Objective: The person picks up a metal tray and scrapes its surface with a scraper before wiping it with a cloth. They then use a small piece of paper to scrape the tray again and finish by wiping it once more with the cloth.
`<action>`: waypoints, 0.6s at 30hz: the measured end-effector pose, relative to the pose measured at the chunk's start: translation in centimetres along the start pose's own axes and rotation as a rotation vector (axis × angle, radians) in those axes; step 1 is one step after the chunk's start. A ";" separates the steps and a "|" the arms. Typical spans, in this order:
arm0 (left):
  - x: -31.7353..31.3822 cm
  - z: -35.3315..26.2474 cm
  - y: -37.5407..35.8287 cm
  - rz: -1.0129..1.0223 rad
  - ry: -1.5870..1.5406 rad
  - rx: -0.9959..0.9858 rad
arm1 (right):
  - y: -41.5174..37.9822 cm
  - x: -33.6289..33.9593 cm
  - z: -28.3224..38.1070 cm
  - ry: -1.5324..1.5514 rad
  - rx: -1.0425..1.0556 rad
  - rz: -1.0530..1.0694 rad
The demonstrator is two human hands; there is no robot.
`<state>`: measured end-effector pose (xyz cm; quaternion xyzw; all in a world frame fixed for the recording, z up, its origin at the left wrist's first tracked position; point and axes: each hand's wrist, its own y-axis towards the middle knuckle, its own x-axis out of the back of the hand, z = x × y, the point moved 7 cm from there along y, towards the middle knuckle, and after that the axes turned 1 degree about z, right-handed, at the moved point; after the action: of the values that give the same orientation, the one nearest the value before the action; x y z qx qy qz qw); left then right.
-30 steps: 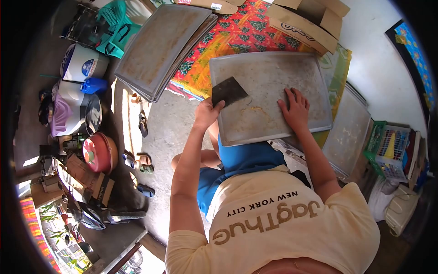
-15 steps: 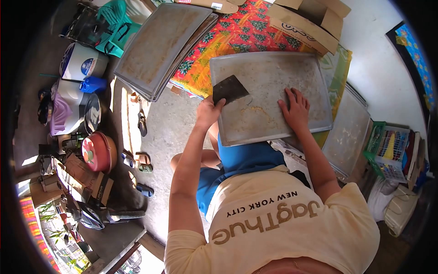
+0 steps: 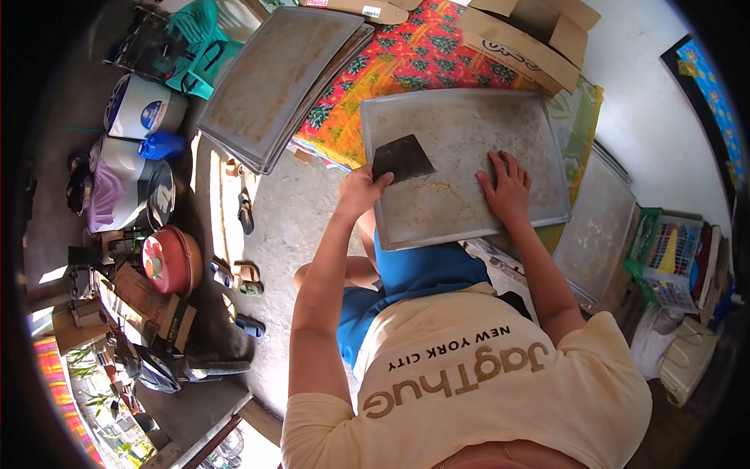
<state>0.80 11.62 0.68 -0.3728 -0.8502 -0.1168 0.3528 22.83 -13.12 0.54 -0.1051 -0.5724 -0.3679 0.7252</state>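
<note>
A worn metal tray (image 3: 469,203) rests partly over my lap and partly on the patterned cloth. My left hand (image 3: 363,190) grips a dark, flat, four-sided piece (image 3: 404,158) at its lower left corner, over the tray's left part. Small yellowish crumbs (image 3: 437,190) lie on the tray just below that piece. On the right part of the tray my right hand (image 3: 506,187) lies flat with its fingers spread and nothing in it.
A stack of trays (image 3: 285,74) stands at the upper left. Cardboard boxes (image 3: 531,43) sit on the red floral cloth (image 3: 437,47). More trays (image 3: 598,223) lean at the right, beside a green basket (image 3: 644,250). Slippers (image 3: 246,270) lie on the floor.
My left hand and the dark piece have shifted slightly right across the tray. My right hand has stayed in place.
</note>
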 end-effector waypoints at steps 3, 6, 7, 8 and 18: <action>-0.4 0.3 0.3 0.026 -0.017 0.032 | 0.0 0.0 -0.1 -0.003 0.001 0.003; -0.8 -0.3 0.3 0.034 -0.007 0.014 | 0.0 -0.1 -0.1 0.000 0.001 -0.004; -0.9 -1.0 0.1 0.038 0.010 0.000 | -0.1 -0.1 -0.2 0.002 0.003 -0.005; -1.0 -0.8 0.2 0.058 0.009 0.032 | 0.0 -0.1 -0.2 0.001 0.002 -0.003; -1.2 -2.0 -0.9 0.153 0.036 0.028 | -0.1 -0.1 -0.1 -0.006 0.004 -0.010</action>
<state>1.73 9.43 1.39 -0.4295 -0.8143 -0.0844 0.3811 22.85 -13.24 0.40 -0.1018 -0.5758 -0.3699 0.7220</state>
